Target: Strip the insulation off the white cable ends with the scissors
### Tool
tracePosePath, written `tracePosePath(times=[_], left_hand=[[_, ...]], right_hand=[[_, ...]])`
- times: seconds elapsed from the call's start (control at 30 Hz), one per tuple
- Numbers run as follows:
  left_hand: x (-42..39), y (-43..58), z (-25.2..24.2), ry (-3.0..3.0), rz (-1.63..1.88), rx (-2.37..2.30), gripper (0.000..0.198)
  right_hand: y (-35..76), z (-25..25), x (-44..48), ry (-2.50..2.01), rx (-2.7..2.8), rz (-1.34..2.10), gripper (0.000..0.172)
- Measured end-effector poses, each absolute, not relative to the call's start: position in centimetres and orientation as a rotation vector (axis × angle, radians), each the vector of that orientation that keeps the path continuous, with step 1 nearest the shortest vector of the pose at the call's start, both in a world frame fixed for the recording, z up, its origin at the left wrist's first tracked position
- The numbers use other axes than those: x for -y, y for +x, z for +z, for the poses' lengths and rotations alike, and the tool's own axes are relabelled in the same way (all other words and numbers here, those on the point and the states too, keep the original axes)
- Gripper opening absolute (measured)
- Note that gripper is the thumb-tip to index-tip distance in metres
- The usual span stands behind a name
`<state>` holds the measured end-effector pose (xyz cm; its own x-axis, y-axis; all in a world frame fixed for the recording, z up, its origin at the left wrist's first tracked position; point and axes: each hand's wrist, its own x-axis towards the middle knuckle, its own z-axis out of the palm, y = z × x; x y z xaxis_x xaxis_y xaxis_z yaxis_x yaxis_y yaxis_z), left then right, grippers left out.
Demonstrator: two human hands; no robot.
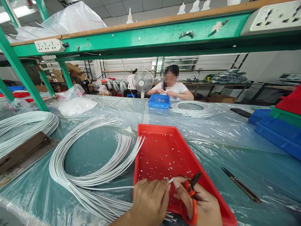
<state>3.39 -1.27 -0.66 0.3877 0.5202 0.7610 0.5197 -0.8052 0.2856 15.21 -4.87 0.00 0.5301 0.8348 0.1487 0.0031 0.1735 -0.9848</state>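
Over the near part of a red tray (157, 157) strewn with small white scraps, my left hand (151, 196) is closed on a white cable (117, 188), whose short end pokes out past the fingertips. My right hand (199, 201) pinches that end with thumb and forefinger. It also holds orange-handled scissors (193, 207), their dark blades pointing up and to the right. Left of the tray lies a large coil of white cables (61, 157), with loose ends fanned toward the tray's rim.
Tweezers (241, 185) lie right of the tray. A metal block (23, 150) and another coil (44, 117) are at left. Stacked bins (277, 128) stand at right. Across the table a person (171, 84) works over a blue tray (159, 101). A green shelf beam (141, 39) crosses above.
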Motion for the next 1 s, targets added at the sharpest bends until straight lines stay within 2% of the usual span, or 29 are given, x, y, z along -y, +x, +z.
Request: tracePosePath(times=[0.27,0.5,0.8,1.0], left_hand=[[1.3,3.4,-0.6,2.631,1.44,-0.987,0.013],[1.1,3.3,-0.1,2.653,1.386,-0.935,0.02],[1.2,3.2,0.6,2.524,1.166,-0.941,0.021],[1.1,3.1,1.1,2.339,1.088,-0.929,0.024]], right_hand=[[16.2,-0.6,4.5,-1.236,0.911,0.696,0.017],[15.5,-0.5,4.5,-1.224,0.879,0.696,0.014],[14.9,-0.3,4.9,-1.273,0.817,0.621,0.013],[16.1,-1.0,4.6,-1.298,1.042,0.558,0.009]])
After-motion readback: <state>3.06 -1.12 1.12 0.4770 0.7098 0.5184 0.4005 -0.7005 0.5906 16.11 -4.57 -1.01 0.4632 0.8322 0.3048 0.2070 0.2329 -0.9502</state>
